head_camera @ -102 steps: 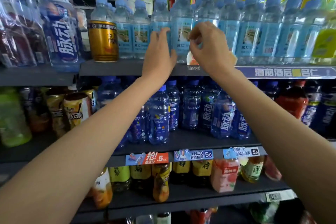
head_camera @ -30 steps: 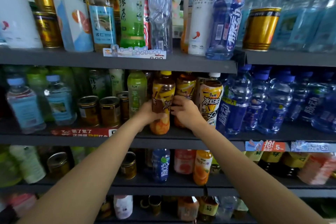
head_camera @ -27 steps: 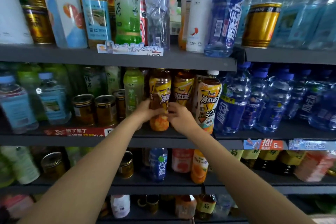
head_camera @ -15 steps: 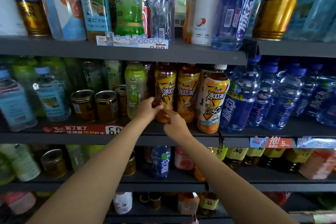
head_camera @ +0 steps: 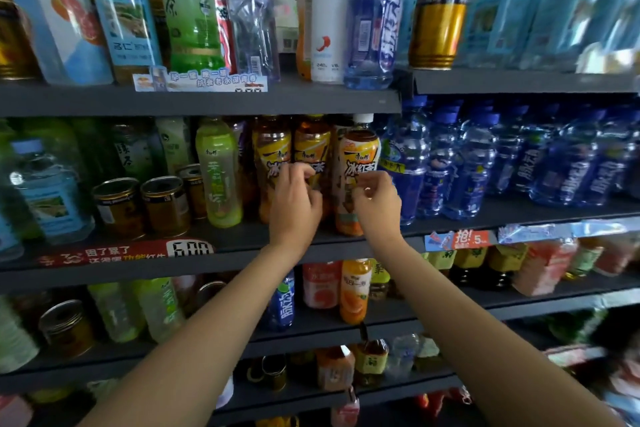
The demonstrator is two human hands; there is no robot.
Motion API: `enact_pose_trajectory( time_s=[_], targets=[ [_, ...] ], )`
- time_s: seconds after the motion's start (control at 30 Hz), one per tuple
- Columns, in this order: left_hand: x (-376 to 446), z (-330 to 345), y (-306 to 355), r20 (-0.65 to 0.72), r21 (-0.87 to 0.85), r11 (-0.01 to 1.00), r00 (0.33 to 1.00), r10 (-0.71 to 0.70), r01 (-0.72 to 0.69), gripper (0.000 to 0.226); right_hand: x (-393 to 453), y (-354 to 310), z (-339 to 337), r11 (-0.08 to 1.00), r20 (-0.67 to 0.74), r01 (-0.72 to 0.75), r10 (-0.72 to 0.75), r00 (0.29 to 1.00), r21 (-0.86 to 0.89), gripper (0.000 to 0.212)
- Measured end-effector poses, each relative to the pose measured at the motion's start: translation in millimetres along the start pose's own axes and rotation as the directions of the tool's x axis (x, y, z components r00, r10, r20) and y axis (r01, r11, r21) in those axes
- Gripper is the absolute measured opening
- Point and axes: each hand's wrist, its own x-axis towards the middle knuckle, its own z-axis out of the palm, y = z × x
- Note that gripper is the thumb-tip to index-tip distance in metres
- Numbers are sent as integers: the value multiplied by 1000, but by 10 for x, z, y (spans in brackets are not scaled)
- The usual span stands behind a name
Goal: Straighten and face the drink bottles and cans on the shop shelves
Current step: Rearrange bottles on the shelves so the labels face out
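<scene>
Three iced-tea bottles (head_camera: 358, 163) stand together on the shelf (head_camera: 242, 239); left hand (head_camera: 294, 201) and right hand (head_camera: 375, 204) reach them, fingers curled, grip unclear.

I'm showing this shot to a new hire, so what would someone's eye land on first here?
Most likely the two bare hands at centre: the left hand and right hand are up against the yellow-labelled iced tea bottles on the middle shelf. Next, the mass of blue bottles to their right, and the gold can on the shelf above.
</scene>
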Motion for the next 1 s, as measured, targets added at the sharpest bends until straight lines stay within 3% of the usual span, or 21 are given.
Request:
enact_pose_trajectory(
  time_s=[0.1,0.2,0.3,0.47,0.57,0.7,0.87,1.0],
  targets=[
    [2,157,363,59,-53,989,989,139,-136,25,189,68,-287,1000,-130,11,-14,991,-19,29],
    [17,355,641,121,-75,978,972,204,-196,27,422,103,-583,993,-164,30,-49,985,-114,47],
    [58,567,798,128,-82,980,973,190,-181,29,669,145,-809,968,-45,144,-156,987,-208,65],
    [74,822,906,80,-15,996,993,85,-84,30,1038,276,-838,963,236,185,-137,962,-195,91],
    [47,909,976,55,23,999,998,36,-37,31,1131,325,-760,906,275,258,-168,947,-334,99],
    [-76,986,1038,25,15,999,999,-49,48,27,1166,297,-678,866,242,243,-147,959,-437,116],
    [-209,937,1037,28,24,987,987,-158,157,28,1048,325,-747,947,234,278,-237,943,-159,109],
    [-281,899,1018,69,14,989,986,-149,149,48,833,423,-917,941,234,335,-335,913,41,103]
  ],
)
